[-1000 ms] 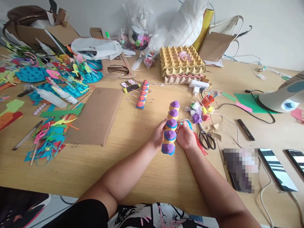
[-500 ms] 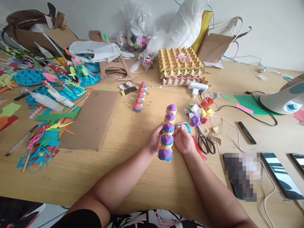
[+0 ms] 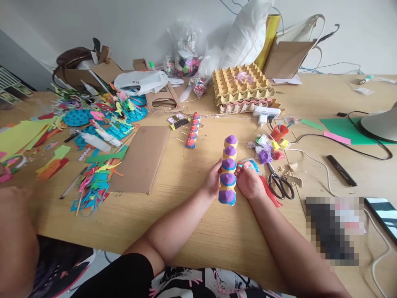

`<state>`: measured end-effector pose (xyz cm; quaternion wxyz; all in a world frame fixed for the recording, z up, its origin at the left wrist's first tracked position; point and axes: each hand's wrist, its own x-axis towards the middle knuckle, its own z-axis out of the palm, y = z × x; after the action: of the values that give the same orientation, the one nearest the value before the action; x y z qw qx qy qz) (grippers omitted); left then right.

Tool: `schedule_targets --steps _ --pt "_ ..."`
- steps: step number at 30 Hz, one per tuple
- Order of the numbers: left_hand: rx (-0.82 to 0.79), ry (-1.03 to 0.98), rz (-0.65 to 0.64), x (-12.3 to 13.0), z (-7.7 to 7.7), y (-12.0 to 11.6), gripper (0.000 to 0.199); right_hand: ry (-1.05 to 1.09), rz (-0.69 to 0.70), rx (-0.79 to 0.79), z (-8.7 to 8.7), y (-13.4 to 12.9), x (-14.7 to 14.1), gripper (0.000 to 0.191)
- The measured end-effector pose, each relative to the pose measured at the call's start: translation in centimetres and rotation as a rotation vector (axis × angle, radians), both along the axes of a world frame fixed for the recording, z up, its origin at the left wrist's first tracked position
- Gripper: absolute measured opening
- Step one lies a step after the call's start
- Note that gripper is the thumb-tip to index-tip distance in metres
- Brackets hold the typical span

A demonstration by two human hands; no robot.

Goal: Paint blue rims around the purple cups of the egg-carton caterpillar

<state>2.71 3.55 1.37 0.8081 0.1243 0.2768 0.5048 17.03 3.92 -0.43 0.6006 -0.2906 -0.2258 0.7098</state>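
My left hand [image 3: 214, 179] is closed around the left side of an egg-carton strip [image 3: 228, 179], a row of several yellow bumps capped with purple clay. The nearer bumps also carry blue clay below the purple. On the strip's right side my right hand [image 3: 250, 182] has its fingers pinched on a thin turquoise piece [image 3: 243, 166], its tip close to the middle bumps. Most of that piece is hidden in the fingers. A blue packet [image 3: 254, 165] lies just behind my right hand. Farther back rests a second strip [image 3: 192, 131], red and blue, with sticks poking out of its sides.
Scissors [image 3: 281, 186], clay packets [image 3: 265, 155] and an orange cup [image 3: 279, 131] are at the right. Stacked egg trays [image 3: 242, 85] stand behind. Left lie a cardboard sheet [image 3: 141, 159], glue bottles [image 3: 94, 141] and paper scraps. Another person's arm [image 3: 17, 240] reaches in at the left edge.
The view has swung left, so things appear farther right. Another person's arm now shows at the left edge. Both my hands keep nearly the same hold around the strip.
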Motion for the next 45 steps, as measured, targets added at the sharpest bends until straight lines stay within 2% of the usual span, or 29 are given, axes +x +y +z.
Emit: schedule_targets --steps 2,7,13,15,21,23,28,31,34,38,41,45 --pt "-0.035 0.004 -0.009 -0.3 0.7 0.0 0.051 -0.010 -0.034 0.019 0.6 -0.1 -0.1 0.037" --pt "-0.150 0.038 -0.028 -0.8 1.4 0.0 0.038 -0.002 -0.123 -0.010 1.9 0.2 -0.9 0.037" --pt "-0.116 0.025 0.042 -0.8 0.9 0.2 0.030 0.012 -0.074 -0.020 0.8 1.0 -1.6 0.044" --pt "-0.120 0.015 0.046 -0.7 0.6 0.3 0.034 -0.009 -0.044 0.006 0.7 1.0 -1.5 0.041" --pt "-0.065 -0.036 0.055 -0.7 0.1 0.0 0.044 -0.134 -0.109 0.079 0.8 0.4 -1.4 0.033" --pt "-0.095 -0.054 0.045 -0.8 0.4 -0.3 0.039 -0.198 -0.116 0.118 0.6 0.3 -1.4 0.034" --pt "-0.129 0.048 0.144 -1.1 1.8 -0.6 0.037 -0.306 -0.144 0.215 0.8 0.1 -1.2 0.039" --pt "-0.142 0.075 0.152 -1.0 2.2 -0.5 0.038 -0.403 -0.204 0.309 2.1 0.2 -1.1 0.036" --pt "-0.122 0.015 0.132 -0.7 2.0 -0.3 0.033 -0.490 -0.311 0.383 4.0 0.5 -0.8 0.037" --pt "-0.053 0.031 0.126 -0.6 1.7 -0.5 0.032 -0.702 -0.266 0.527 5.4 1.1 -0.2 0.032" --pt "-0.011 0.077 0.118 -0.5 1.8 -0.7 0.038 -0.805 -0.299 0.597 4.9 1.0 0.5 0.028" --pt "0.023 0.096 0.177 -0.4 1.9 -0.5 0.038 -0.851 -0.304 0.657 3.4 0.5 0.8 0.020"
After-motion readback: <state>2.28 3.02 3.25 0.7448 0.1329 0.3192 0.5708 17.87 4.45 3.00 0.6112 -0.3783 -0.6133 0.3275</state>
